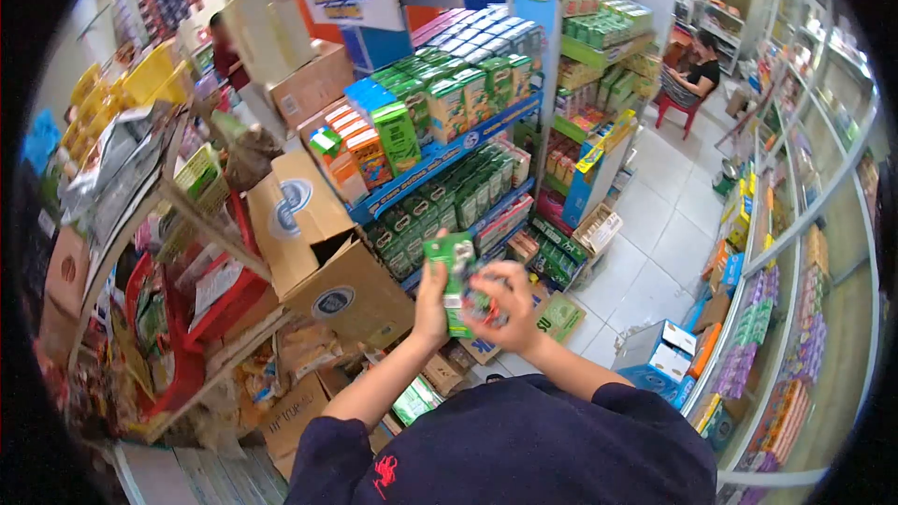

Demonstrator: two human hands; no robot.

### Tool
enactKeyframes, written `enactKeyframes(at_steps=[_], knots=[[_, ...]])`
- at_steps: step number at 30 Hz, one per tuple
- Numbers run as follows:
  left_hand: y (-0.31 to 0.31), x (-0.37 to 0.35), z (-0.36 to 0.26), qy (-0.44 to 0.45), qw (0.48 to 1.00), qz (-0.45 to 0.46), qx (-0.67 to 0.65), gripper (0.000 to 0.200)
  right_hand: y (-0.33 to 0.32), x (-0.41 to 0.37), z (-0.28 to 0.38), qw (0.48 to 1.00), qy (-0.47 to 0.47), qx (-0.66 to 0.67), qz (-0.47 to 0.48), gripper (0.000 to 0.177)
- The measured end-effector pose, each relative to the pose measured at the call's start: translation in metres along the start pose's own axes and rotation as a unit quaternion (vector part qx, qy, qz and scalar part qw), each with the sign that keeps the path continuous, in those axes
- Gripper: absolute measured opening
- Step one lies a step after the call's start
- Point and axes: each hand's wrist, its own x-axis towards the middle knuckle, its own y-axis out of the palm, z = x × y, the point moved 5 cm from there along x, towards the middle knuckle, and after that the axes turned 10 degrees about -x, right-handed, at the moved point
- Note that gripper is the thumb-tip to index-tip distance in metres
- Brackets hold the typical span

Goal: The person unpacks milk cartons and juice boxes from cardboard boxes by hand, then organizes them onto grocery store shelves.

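Observation:
My left hand (429, 307) is closed around the side of a green drink carton (454, 257), held upright in front of my chest. My right hand (516, 307) is curled against the carton's right side, gripping a crumpled dark and red cloth (483, 307). The cloth is partly hidden by my fingers and somewhat blurred. Just beyond my hands stands a blue-edged display shelf (458, 151) with rows of green milk cartons (416, 229) on its lower level. Orange and green cartons (367, 150) fill the level above.
An open cardboard box (309, 266) stands left of the shelf. Red baskets (178, 355) and bagged goods crowd the far left. A glass-fronted cabinet (795, 252) lines the right, with a blue-white box (659, 355) before it. One person (692, 75) sits on a red chair; another (227, 56) is at left.

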Motion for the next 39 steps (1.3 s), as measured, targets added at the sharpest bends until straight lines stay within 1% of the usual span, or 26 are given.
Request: enactKeyframes(at_steps=[1,2,3,4,6,8,9,10,12,13,16,17,18,19,20,22,24,27,29,30,32,33,34,36,37,39], knots=[[-0.022,0.008,0.008,0.018,0.999,-0.020,0.037,0.054,0.001,-0.006,0.005,1.000,-0.023,-0.012,0.002,0.042],[-0.006,0.001,-0.004,0.027,0.999,-0.022,0.038,0.053,0.005,-0.015,0.004,0.999,-0.022,-0.021,0.009,0.041],[-0.005,-0.001,0.003,0.005,1.000,0.028,-0.002,0.052,0.004,-0.015,0.003,0.999,-0.039,-0.015,0.008,0.042],[-0.008,-0.006,0.013,-0.023,0.999,0.042,0.002,0.052,0.001,-0.015,0.002,0.998,-0.055,-0.007,0.010,0.042],[0.004,-0.022,0.022,-0.027,0.997,0.073,0.030,0.053,-0.010,-0.004,-0.005,0.999,-0.031,0.003,-0.036,0.041],[0.000,-0.029,0.030,-0.082,0.995,0.039,0.032,0.054,-0.015,0.008,-0.013,0.996,0.027,-0.026,-0.079,0.038],[0.000,-0.024,0.025,-0.069,0.996,0.041,0.040,0.053,-0.014,0.006,-0.008,0.995,0.040,-0.028,-0.082,0.037],[0.008,-0.019,0.012,-0.021,0.998,0.036,0.052,0.054,-0.014,0.005,-0.003,0.995,0.053,-0.031,-0.084,0.037],[0.010,-0.007,-0.003,-0.001,0.999,0.024,-0.043,0.055,-0.008,-0.005,0.016,0.997,0.039,-0.034,-0.052,0.036],[0.007,-0.006,-0.007,0.002,0.999,0.012,-0.043,0.055,-0.003,-0.012,0.020,0.998,0.042,-0.024,-0.042,0.034],[0.005,-0.006,-0.009,0.012,0.999,0.044,-0.011,0.059,-0.001,-0.013,0.013,0.999,0.000,-0.007,-0.035,0.040],[0.005,-0.011,-0.001,0.033,0.997,0.040,0.050,0.059,-0.003,-0.006,0.008,0.998,-0.011,-0.036,-0.053,0.043],[0.004,-0.016,0.003,0.053,0.992,0.037,0.112,0.060,-0.008,0.003,0.002,0.996,0.017,-0.041,-0.075,0.036],[0.011,-0.029,0.004,-0.089,0.993,0.044,0.069,0.064,-0.013,0.011,-0.004,0.992,0.070,-0.018,-0.099,0.030],[0.025,-0.029,-0.005,-0.026,0.995,0.069,0.073,0.065,-0.020,0.022,0.000,0.988,0.092,-0.017,-0.124,0.028],[0.016,-0.020,-0.003,0.026,0.994,0.061,0.092,0.065,-0.019,0.018,0.008,0.988,0.083,-0.018,-0.128,0.031],[0.025,-0.013,-0.022,0.052,0.996,0.055,-0.046,0.055,-0.008,0.001,0.019,0.996,0.028,-0.042,-0.072,0.034],[0.013,-0.018,-0.025,0.036,0.998,0.026,-0.034,0.053,0.002,-0.022,0.020,0.999,0.023,-0.007,-0.037,0.037],[0.015,-0.020,-0.015,0.042,0.997,0.051,-0.044,0.054,-0.001,-0.016,0.014,0.999,-0.015,0.000,-0.030,0.036],[0.012,-0.023,-0.007,0.065,0.995,0.064,0.039,0.056,-0.005,-0.008,0.010,0.999,-0.008,-0.015,-0.050,0.035],[0.021,-0.039,0.000,-0.060,0.994,0.078,0.038,0.058,-0.019,0.015,0.004,0.992,0.087,0.003,-0.087,0.037],[0.024,-0.036,-0.001,0.011,0.993,0.097,0.073,0.058,-0.020,0.016,0.004,0.992,0.089,0.000,-0.088,0.037],[0.026,-0.033,-0.002,0.009,0.993,0.098,0.070,0.058,-0.020,0.017,0.008,0.995,0.063,-0.005,-0.082,0.038],[0.022,-0.024,-0.013,0.082,0.996,0.040,0.019,0.056,-0.013,0.012,0.017,0.996,0.034,-0.036,-0.076,0.041],[0.017,-0.018,-0.018,0.103,0.994,0.035,0.011,0.055,-0.006,0.001,0.018,0.998,0.030,-0.025,-0.047,0.041],[0.005,-0.012,-0.026,0.092,0.994,-0.005,-0.064,0.052,0.003,-0.018,0.024,1.000,0.017,-0.007,0.006,0.042]])
